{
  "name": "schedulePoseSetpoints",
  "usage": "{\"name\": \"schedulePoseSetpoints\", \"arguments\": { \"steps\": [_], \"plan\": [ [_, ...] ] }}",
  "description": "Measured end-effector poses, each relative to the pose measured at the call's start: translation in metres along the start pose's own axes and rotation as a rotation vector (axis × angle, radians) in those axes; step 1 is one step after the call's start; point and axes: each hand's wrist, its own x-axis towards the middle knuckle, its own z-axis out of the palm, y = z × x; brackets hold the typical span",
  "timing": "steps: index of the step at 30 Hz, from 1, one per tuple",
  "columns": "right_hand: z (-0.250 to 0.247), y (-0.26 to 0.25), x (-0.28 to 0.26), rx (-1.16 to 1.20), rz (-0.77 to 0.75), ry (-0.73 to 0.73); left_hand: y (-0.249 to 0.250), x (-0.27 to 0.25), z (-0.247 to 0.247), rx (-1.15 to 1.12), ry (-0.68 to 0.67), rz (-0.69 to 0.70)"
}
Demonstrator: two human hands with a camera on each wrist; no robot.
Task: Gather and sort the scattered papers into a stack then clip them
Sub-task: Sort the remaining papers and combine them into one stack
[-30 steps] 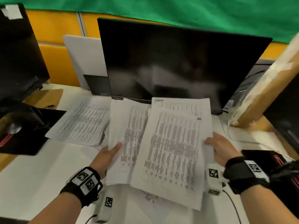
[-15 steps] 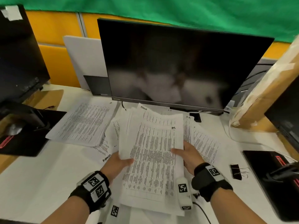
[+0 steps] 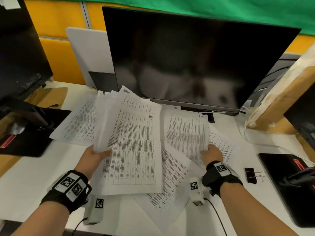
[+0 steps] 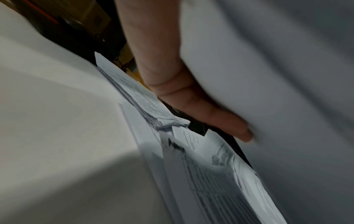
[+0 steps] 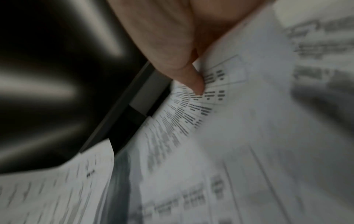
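Note:
My left hand [image 3: 99,153] grips a bundle of printed papers [image 3: 133,142] by its left edge, thumb on top and fingers underneath [image 4: 220,118]; the bundle is lifted and tilted above the white desk [image 3: 34,184]. To the right, my right hand [image 3: 207,149] pinches the near edge of a printed sheet [image 3: 185,132] lying in front of the monitor; its thumb [image 5: 195,81] presses on the sheet's print [image 5: 249,121]. More loose sheets lie at the left [image 3: 76,123] and lower middle [image 3: 172,176]. A black binder clip [image 3: 250,174] lies right of my right wrist.
A large dark monitor [image 3: 196,57] stands just behind the papers. A black mouse pad with a mouse [image 3: 25,132] lies at the left and a black device [image 3: 293,184] at the right edge. A taped cardboard box [image 3: 276,103] leans at the back right.
My right hand let go of the bundle and moved right onto a sheet on the desk. My left hand carried the bundle leftward and raised it.

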Motion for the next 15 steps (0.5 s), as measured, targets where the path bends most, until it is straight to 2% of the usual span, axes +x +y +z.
{"name": "schedulePoseSetpoints", "arguments": {
  "steps": [3,8,12,15],
  "plan": [
    [-0.028,0.009,-0.003,0.030,-0.084,0.036,-0.001,0.000,-0.011,0.007,-0.013,0.008],
    [-0.060,0.026,-0.016,-0.098,-0.140,0.035,-0.007,-0.004,-0.021,-0.022,0.019,0.014],
    [-0.084,0.018,-0.039,-0.082,-0.225,0.197,-0.009,-0.005,-0.023,0.002,0.043,-0.003],
    [-0.108,0.000,-0.048,-0.114,-0.372,0.327,-0.007,-0.004,-0.023,-0.006,0.046,-0.001]
  ]
}}
